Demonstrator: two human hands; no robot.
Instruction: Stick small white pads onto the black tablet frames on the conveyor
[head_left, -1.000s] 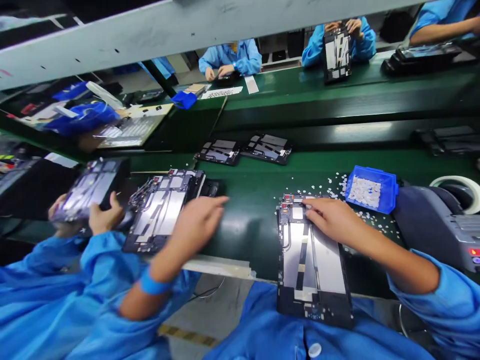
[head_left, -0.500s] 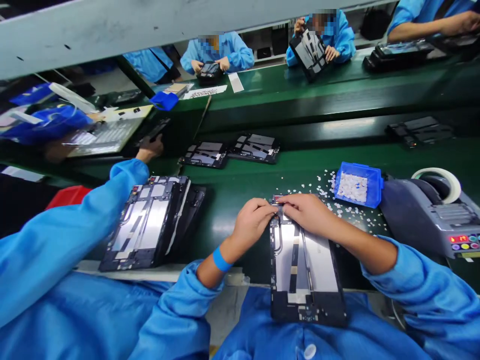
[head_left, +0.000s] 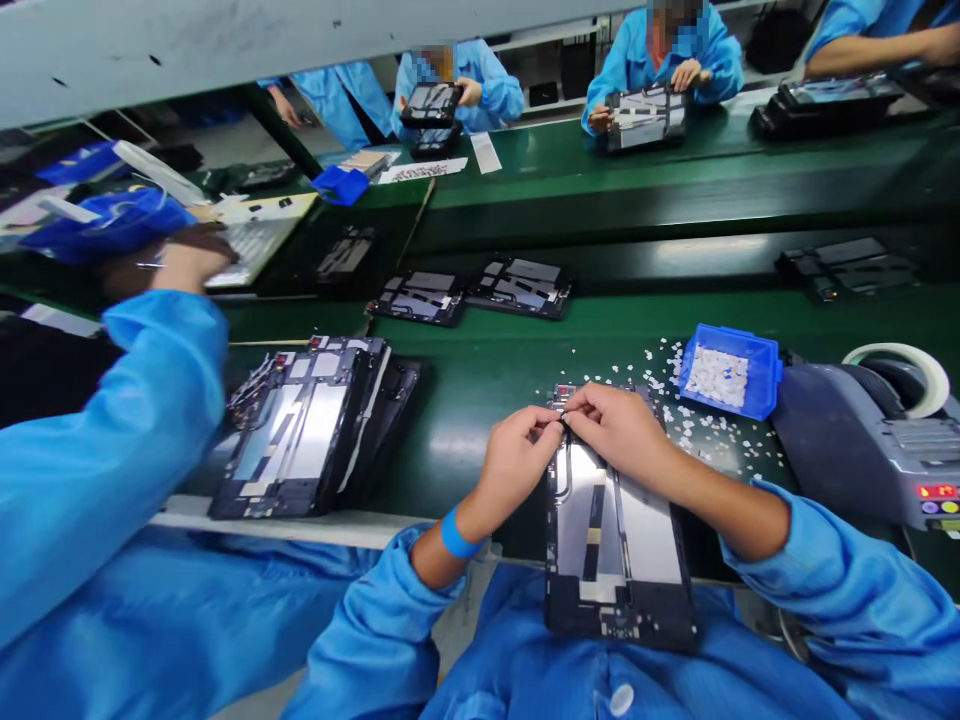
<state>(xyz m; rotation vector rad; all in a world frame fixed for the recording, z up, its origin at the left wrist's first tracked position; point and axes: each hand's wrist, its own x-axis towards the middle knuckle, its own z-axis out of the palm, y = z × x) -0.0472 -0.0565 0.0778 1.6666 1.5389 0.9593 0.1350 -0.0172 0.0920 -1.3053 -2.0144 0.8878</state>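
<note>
An opened tablet body lies at the near edge of the green bench, its silver inside facing up. Over its top left part, my left hand and my right hand meet fingertip to fingertip. Both are pinched on something too small to make out, at a dark cable near the top edge. A blue band circles my left wrist. Small white pieces lie scattered beyond my right hand, beside a blue tray filled with similar pieces.
Stacked tablet bodies stand at the left, near a co-worker's arm. Two more tablet bodies lie ahead. A tape dispenser is at the right. Across the bench, people hold tablet bodies.
My fingertips have shifted slightly down the tablet from its top edge, and my left fingers are more curled. The neighbour's hand has moved left, leaving a tablet body behind. The view has shifted slightly.
</note>
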